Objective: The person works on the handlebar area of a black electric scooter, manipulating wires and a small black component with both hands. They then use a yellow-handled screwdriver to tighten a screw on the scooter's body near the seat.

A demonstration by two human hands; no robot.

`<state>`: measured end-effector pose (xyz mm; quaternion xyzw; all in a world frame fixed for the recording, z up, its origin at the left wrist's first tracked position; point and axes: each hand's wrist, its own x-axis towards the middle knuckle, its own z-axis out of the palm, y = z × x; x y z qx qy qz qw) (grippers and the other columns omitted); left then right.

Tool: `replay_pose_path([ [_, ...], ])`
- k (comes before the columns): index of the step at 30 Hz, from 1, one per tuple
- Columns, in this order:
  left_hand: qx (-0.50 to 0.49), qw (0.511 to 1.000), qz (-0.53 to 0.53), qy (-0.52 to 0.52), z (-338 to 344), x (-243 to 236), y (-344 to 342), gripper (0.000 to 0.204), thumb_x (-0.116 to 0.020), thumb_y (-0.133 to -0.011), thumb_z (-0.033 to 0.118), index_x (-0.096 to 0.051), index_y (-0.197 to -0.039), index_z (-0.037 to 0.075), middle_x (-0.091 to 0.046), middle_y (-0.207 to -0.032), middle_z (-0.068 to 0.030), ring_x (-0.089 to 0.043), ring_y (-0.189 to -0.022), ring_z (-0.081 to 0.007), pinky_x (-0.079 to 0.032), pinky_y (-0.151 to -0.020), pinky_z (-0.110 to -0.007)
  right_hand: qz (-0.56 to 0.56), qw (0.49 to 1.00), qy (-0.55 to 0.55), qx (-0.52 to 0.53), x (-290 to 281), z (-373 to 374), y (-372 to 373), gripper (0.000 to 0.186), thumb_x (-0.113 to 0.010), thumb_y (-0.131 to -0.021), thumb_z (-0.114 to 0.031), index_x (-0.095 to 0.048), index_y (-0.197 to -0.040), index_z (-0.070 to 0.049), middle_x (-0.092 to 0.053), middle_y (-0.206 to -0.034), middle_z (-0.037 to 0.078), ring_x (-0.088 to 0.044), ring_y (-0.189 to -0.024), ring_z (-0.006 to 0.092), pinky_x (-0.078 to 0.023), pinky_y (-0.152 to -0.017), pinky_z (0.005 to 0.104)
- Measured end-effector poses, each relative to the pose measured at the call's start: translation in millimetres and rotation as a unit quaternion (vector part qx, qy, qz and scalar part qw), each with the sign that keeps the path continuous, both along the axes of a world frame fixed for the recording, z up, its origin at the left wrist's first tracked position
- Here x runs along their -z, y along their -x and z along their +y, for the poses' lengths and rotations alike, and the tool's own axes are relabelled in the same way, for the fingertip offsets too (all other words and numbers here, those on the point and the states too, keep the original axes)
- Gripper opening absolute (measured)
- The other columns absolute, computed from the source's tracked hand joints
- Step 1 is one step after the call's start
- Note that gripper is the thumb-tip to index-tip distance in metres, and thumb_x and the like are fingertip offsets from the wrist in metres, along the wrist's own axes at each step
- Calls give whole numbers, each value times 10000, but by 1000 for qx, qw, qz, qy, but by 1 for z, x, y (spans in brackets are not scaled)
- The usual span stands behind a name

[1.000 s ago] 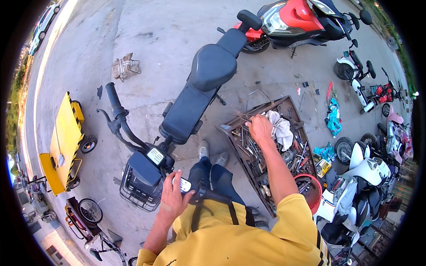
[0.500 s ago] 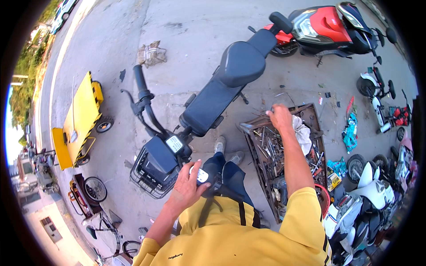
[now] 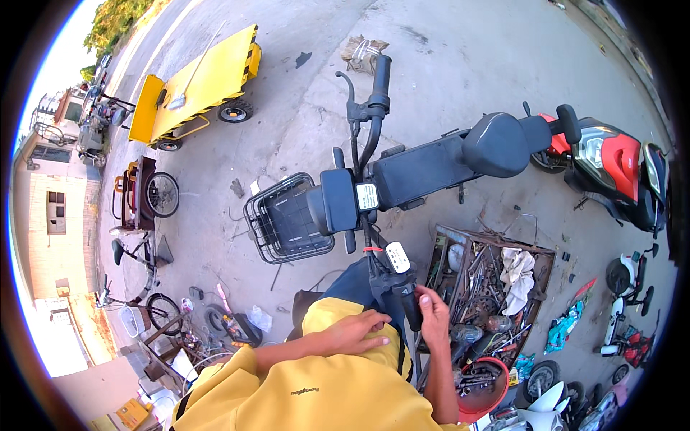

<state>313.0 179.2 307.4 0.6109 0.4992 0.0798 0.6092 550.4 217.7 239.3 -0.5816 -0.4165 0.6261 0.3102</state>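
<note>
My right hand (image 3: 433, 316) grips the near handlebar grip (image 3: 410, 305) of the scooter (image 3: 431, 161) | my left hand (image 3: 353, 333) lies flat on my yellow jacket (image 3: 316, 391), holding nothing | tool tray (image 3: 440, 248) right of the scooter holds wrenches and a white rag (image 3: 516, 269)

Black bike, yellow shirt, grey ground

The bike (image 3: 424, 169) is showing black all over, from seat to grips, with a black wire basket (image 3: 287, 219) and two white tags by the bars. The right hand (image 3: 433, 316) is gripping a black handle (image 3: 410, 305); the left hand (image 3: 357, 332) is lying on a yellow shirt (image 3: 316, 391). A cart (image 3: 198, 82) is glowing yellow with black-striped edges. A scooter (image 3: 614, 169) is showing red and black. The tool tray (image 3: 489, 284) is looking rusty brown, with a white rag (image 3: 516, 269) in it, beside a red bucket (image 3: 483, 402). The pavement (image 3: 460, 50) is looking pale grey.
</note>
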Motion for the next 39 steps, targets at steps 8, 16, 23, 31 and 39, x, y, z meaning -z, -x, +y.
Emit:
replay_pose_path([
  [8,56,995,4,88,-40,-18,52,823,-636,-1020,508,-376,-1548,-68,-767,-1094,-216,-728,-1054,-399,-566,-956,-450,-135,989,21,-53,-26,-72,66,514,-622,-1051,-285,-597,-1428,64,-723,-1260,220,-695,-1127,300,-513,-1030,403],
  [16,-130,941,-251,186,-142,51,52,888,-679,-1006,442,-260,-1571,-100,-475,-1527,-306,-527,-1414,-338,-466,-1122,-433,-80,993,4,-91,-61,-104,136,359,-655,-1069,-255,-701,-1261,45,-748,-1063,42,-650,-943,118,-529,-872,281],
  [23,-335,897,-271,95,-124,101,18,736,-669,-987,279,-323,-1558,-30,-538,-1450,-222,-528,-1378,-287,-443,-1139,-417,-42,993,35,-100,-35,-93,145,269,-640,-1049,-155,-722,-1222,33,-749,-1089,42,-651,-958,121,-522,-889,288],
  [31,-458,853,-235,84,-72,80,15,635,-670,-978,240,-424,-1509,-7,-591,-1352,-163,-578,-1252,-231,-477,-1071,-366,-88,984,55,-144,-66,-32,160,288,-671,-1017,-157,-709,-1182,75,-731,-1002,36,-604,-886,112,-516,-795,286],
  [39,-552,793,-244,87,-13,46,18,199,-695,-988,123,-624,-1117,-10,-665,-798,-63,-633,-620,-132,-491,-522,-305,-38,984,10,-174,-65,24,168,295,-684,-1033,-243,-746,-1189,0,-674,-783,19,-542,-544,82,-432,-440,291],
])
